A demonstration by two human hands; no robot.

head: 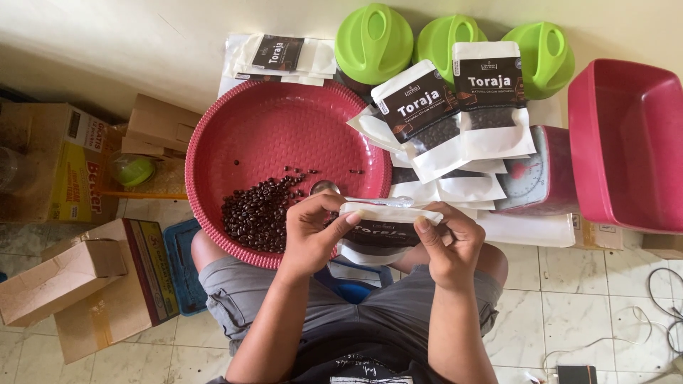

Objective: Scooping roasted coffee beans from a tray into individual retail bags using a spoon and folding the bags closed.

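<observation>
Both of my hands hold a white pouch [384, 229] with a dark label over my lap. My left hand [313, 231] pinches its top left edge, and my right hand [448, 245] grips its right end. A metal spoon [334, 189] rests just above the pouch, its bowl over the round red tray [284, 121]. A heap of dark coffee beans [260, 212] lies in the tray's near part, beside my left hand.
Filled white pouches [455, 107] lean on a kitchen scale [533, 178] to the right. Behind them stand three green lids [373, 43]. A red rectangular tub [626, 142] sits at far right. Cardboard boxes [78, 284] crowd the left floor. Cables [662, 299] lie at the lower right.
</observation>
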